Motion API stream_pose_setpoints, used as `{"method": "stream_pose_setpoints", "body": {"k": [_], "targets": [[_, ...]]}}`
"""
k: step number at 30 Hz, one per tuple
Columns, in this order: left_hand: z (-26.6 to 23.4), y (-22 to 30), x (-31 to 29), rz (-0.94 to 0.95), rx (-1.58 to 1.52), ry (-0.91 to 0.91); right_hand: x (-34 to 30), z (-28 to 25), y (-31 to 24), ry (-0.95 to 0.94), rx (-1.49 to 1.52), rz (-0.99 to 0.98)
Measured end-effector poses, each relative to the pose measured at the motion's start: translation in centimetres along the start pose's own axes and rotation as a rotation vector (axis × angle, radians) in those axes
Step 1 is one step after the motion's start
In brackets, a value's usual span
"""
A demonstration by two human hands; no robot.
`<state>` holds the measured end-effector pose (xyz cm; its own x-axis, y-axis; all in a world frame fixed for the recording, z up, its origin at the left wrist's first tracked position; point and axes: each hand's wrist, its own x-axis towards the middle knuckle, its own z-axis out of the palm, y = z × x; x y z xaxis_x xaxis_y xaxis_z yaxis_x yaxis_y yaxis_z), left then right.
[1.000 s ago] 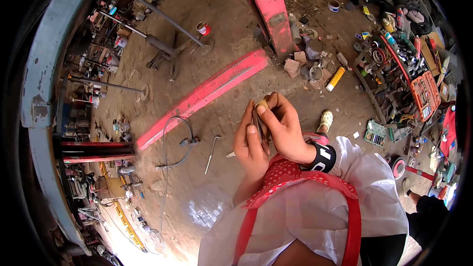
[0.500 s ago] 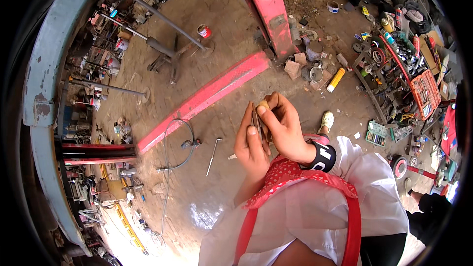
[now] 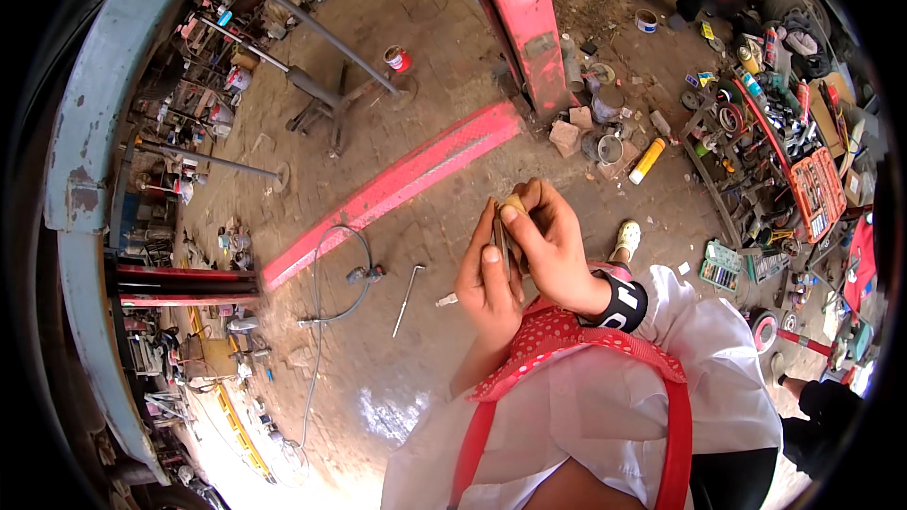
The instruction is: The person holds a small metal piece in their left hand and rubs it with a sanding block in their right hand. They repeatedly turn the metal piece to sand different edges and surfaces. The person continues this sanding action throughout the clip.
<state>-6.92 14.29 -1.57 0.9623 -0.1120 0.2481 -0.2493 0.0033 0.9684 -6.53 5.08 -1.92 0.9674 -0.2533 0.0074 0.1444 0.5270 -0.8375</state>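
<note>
In front of my red dotted apron, both hands are raised close together. My left hand is closed, its thumb and fingers pinching a thin, flat, dark metal piece that stands nearly upright. My right hand, with a black band at the wrist, grips a small tan piece between thumb and forefinger. This tan piece rests against the upper end of the metal piece; its exact kind cannot be made out. Fingers hide most of both. Below on the floor lie an L-shaped wrench and a small whitish part.
A red post and red floor beam cross ahead. An air hose with a tool lies left. Stands and clutter fill the far left. To the right are a yellow tube, socket sets and tools; people stand beyond.
The view has shifted slightly, so the surroundings sit a little differently. Both hands keep the same hold, the tan piece still against the metal piece's upper end.
</note>
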Motion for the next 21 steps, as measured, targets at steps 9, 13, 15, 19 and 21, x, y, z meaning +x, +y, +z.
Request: {"method": "stream_pose_setpoints", "body": {"k": [9, 13, 15, 19, 21], "targets": [[0.4, -0.5, 0.0, 0.051, -0.028, -0.008, -0.4, -0.4, 0.3, 0.003, -0.065, -0.057], [0.3, -0.4, -0.2, 0.007, -0.047, 0.018, -0.9, -0.1, 0.3, -0.024, -0.005, -0.051], [0.4, -0.2, -0.4, 0.003, -0.029, 0.003, -0.5, -0.4, 0.4, -0.022, -0.044, -0.14], [0.5, 0.1, -0.4, 0.027, 0.04, -0.003, -0.6, -0.7, 2.7, -0.009, -0.041, -0.307], [0.6, 0.4, -0.5, 0.027, 0.062, -0.012, -0.6, -0.7, 0.7, -0.005, -0.033, -0.146]]}}
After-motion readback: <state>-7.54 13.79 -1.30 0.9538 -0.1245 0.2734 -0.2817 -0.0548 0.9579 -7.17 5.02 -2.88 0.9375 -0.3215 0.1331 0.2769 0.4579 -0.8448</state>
